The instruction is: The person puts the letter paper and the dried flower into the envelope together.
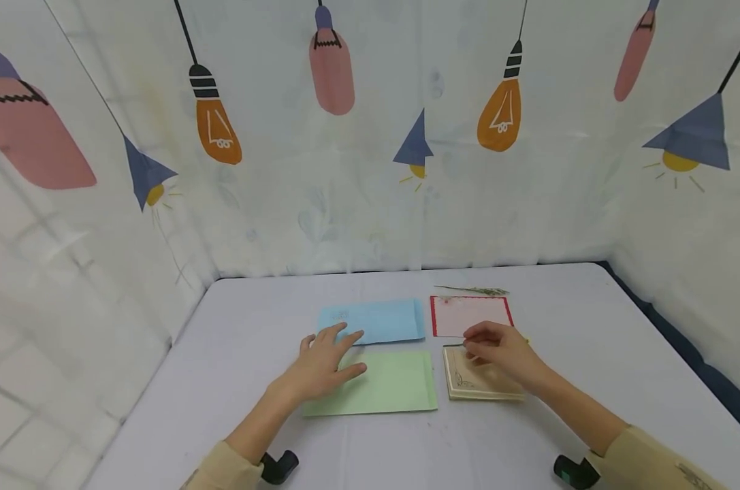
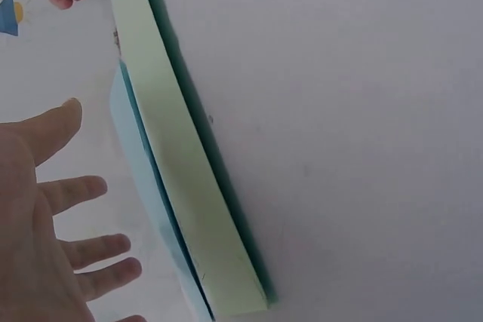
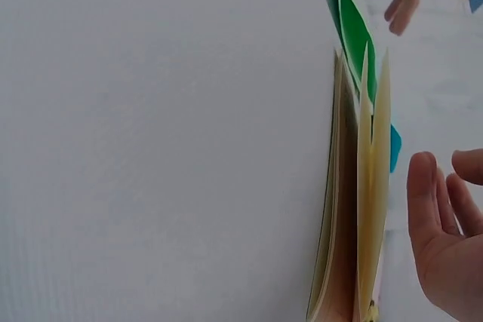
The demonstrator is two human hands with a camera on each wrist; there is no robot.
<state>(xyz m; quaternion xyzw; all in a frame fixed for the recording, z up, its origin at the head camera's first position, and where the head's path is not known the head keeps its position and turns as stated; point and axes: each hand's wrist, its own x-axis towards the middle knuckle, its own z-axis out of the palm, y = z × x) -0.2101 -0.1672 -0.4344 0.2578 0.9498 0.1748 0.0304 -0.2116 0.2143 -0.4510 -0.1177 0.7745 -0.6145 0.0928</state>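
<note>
My left hand lies flat with spread fingers on the left end of a light green envelope. Its fingertips reach the near edge of a light blue envelope. In the left wrist view the left hand shows straight fingers beside the green envelope. My right hand hovers over the far edge of a beige card stack, fingers loosely curled. In the right wrist view the right hand holds nothing and stays apart from the beige sheets, which fan slightly.
A pink card with a red border lies behind the beige stack, and a thin dried sprig lies behind that. The pale table is walled on three sides by a curtain printed with lamps. A dark strip runs along the table's right edge.
</note>
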